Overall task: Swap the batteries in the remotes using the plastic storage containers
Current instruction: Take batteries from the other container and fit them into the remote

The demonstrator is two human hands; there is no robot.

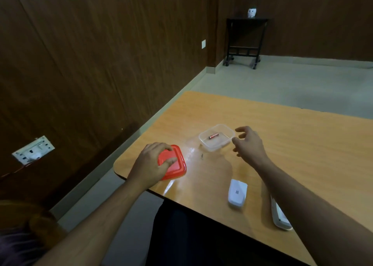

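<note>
A clear plastic container (227, 131) stands lidless on the wooden table (292, 144), with one red battery (213, 135) lying inside. My right hand (249, 142) hovers just right of it, fingers spread, holding nothing. My left hand (152, 162) rests on a red-lidded container (177, 163) near the table's left corner, fingers curled over the lid. A white remote (237, 192) lies face down near the front edge. A second white remote (280, 218) lies partly hidden under my right forearm.
The table's left corner and front edge are close to the red container. A brown wall panel with a socket (33, 149) is on the left. A dark wheeled stand (245, 41) is far back across the floor.
</note>
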